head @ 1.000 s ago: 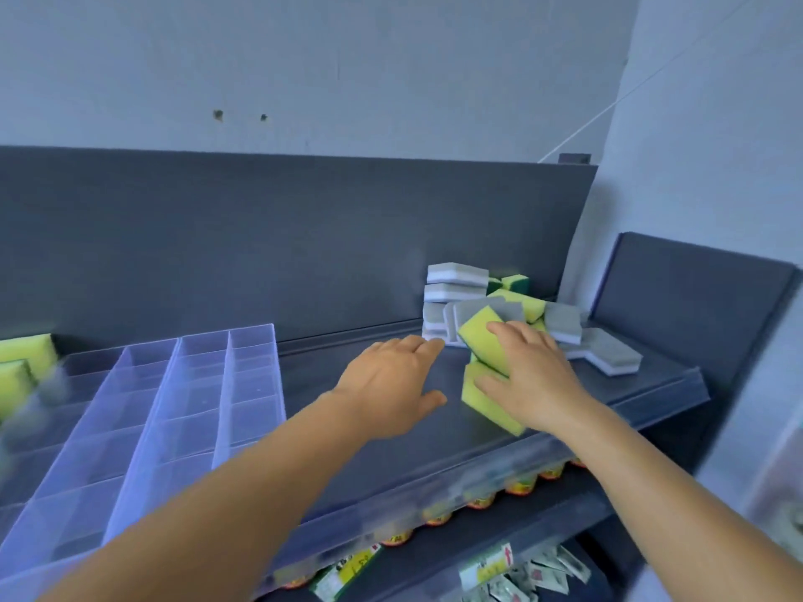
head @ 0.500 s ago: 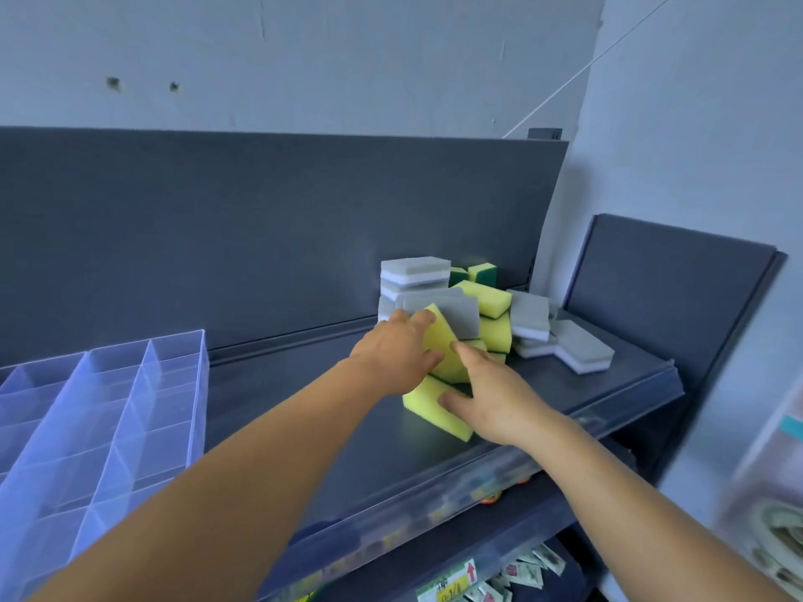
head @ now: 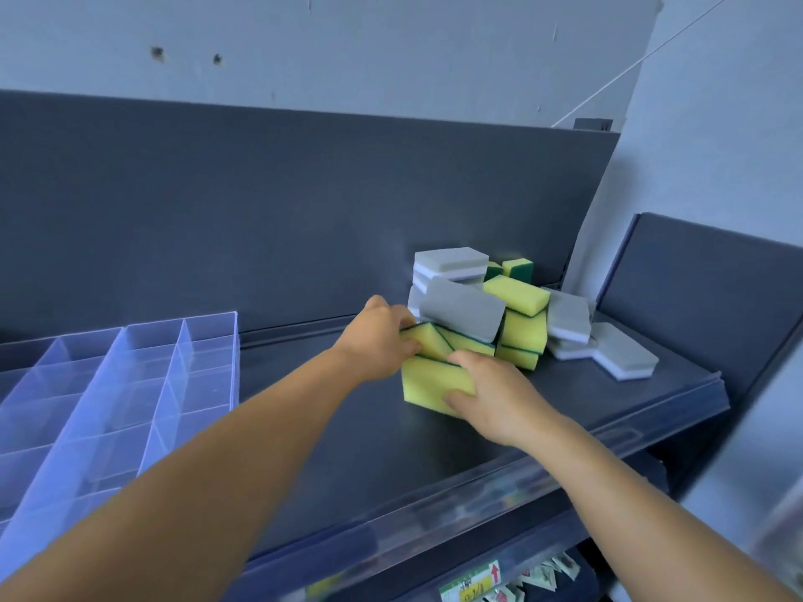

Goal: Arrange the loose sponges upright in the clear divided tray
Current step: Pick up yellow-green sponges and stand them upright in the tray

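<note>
**Two hands gathering yellow sponges from a heap on a shelf**

Nearest the viewer, two bare forearms are reaching forward over a dark grey shelf (head: 347,449). The right hand (head: 491,397) is grasping the front yellow sponge (head: 434,384), thumb on its near face and fingers curled over its top edge. This sponge is standing on a long edge, its long axis running left to right and dipping slightly toward the right, its broad yellow face turned to the viewer. Just behind it, the left hand (head: 378,341) is pinching a second yellow sponge (head: 428,343), which is tilted, its long axis rising toward the left.

The clear divided tray (head: 130,384) is lying on the shelf well apart to the left, and the compartments in view are holding no sponges.

Farther back, the sponge pile (head: 517,315) is leaning against the shelf's back panel: grey and yellow pieces loosely stacked. A grey sponge (head: 462,312) is resting at a slant right above the pinched one.

The likely risk is that pulling the lower sponges free will be undercutting that grey piece, sending the pile sliding. The soft foam may also be buckling under a tight grip.
</note>
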Demonstrator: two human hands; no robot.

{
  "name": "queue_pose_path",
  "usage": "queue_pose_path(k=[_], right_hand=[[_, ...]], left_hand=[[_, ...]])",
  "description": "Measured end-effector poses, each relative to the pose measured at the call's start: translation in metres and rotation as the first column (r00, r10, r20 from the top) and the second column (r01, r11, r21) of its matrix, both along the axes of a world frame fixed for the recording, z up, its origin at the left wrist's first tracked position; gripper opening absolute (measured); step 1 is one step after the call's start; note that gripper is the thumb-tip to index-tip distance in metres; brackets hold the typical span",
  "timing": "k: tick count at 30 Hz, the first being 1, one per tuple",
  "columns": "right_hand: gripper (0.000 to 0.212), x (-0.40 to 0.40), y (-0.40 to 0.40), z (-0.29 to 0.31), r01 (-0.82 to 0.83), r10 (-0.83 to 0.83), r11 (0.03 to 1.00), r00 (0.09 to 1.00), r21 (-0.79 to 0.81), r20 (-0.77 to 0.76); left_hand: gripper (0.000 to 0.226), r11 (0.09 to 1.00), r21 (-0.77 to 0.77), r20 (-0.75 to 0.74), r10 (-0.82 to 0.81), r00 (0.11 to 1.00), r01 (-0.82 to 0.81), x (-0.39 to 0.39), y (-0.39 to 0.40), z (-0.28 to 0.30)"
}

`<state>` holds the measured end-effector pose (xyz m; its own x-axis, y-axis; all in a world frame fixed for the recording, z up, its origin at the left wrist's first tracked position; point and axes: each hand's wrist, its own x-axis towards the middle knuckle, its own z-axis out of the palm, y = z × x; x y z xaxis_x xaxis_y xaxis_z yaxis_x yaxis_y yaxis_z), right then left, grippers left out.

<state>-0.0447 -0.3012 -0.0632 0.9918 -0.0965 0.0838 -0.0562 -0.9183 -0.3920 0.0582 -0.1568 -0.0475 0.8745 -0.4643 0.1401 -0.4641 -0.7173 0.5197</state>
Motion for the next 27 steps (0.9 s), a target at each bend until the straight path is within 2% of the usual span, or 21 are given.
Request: queue_pose_path(k=[5, 9, 12, 15, 24, 27], right_hand=[[0.038, 0.008, 0.005, 0.007, 0.023, -0.031, 0.995, 0.996, 0.093, 0.083], [0.032, 0.020, 0.026, 0.012, -0.031, -0.001, 0.972, 0.991, 0.232, 0.136], [0.037, 0.031, 0.051, 0.017, -0.118, 0.057, 0.912, 0.985, 0.393, 0.165], [0.030, 0.043, 0.082, 0.024, -0.187, 0.097, 0.846, 0.975, 0.500, 0.201], [0.022, 0.082, 0.185, 0.043, -0.284, 0.119, 0.731, 0.948, 0.620, 0.294], [0.022, 0.096, 0.216, 0.046, -0.256, 0.088, 0.637, 0.961, 0.727, 0.261]], left_hand=[[0.022, 0.997, 0.067, 0.100, 0.032, 0.994, -0.039, 0.002, 0.036, 0.011], [0.033, 0.994, 0.061, 0.156, 0.078, 0.985, -0.088, -0.002, 0.071, 0.021], [0.035, 0.986, 0.071, 0.203, 0.132, 0.970, -0.149, -0.004, 0.102, 0.032], [0.034, 0.974, 0.056, 0.240, 0.201, 0.950, -0.220, -0.008, 0.137, 0.045], [0.032, 0.917, 0.060, 0.306, 0.358, 0.882, -0.393, -0.007, 0.245, 0.071], [0.032, 0.887, 0.070, 0.319, 0.413, 0.853, -0.456, -0.003, 0.278, 0.076]])
